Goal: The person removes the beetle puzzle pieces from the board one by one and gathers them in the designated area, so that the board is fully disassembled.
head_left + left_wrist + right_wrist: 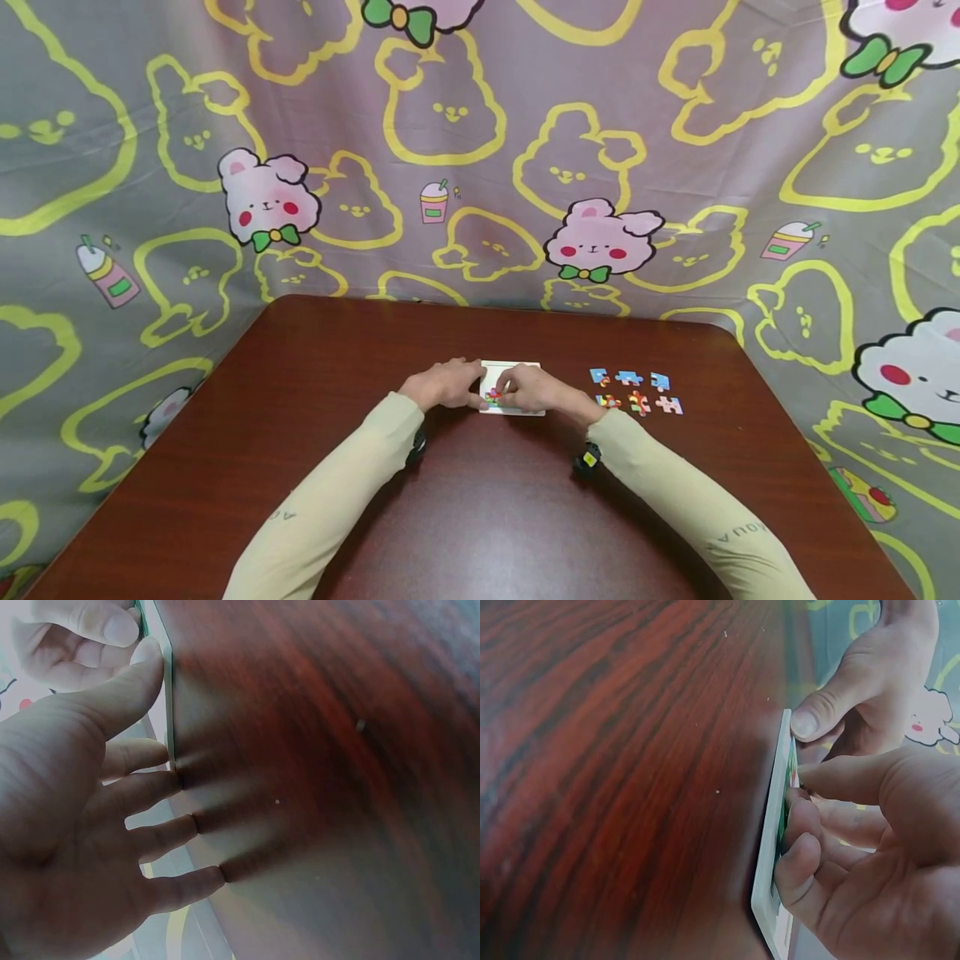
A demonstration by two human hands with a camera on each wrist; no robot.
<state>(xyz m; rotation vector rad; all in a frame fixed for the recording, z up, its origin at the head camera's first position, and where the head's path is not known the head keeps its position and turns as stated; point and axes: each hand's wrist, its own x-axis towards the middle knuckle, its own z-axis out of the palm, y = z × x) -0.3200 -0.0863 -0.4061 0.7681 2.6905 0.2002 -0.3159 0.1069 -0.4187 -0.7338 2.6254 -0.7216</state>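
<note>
A small white puzzle tray (512, 364) lies flat on the table. My left hand (450, 383) steadies its left side, the thumb at the near corner and the other fingers spread fairly straight, several fingertips down on the tabletop in the left wrist view. Over the tray's right part, my right hand (531, 388) curls its fingers, with thumb and fingertip together at a colourful red and green puzzle piece (492, 396) in the tray's near left part. In the right wrist view the hand hides most of that piece, and its curled lower fingers rest by the tray's rim (769, 855).
Several loose jigsaw pieces (629, 378) lie in two rows on the table to the right of the tray, the upper ones mostly blue, the lower ones red, yellow and pale pink. Behind the brown table (360, 342) hangs a patterned curtain (480, 250).
</note>
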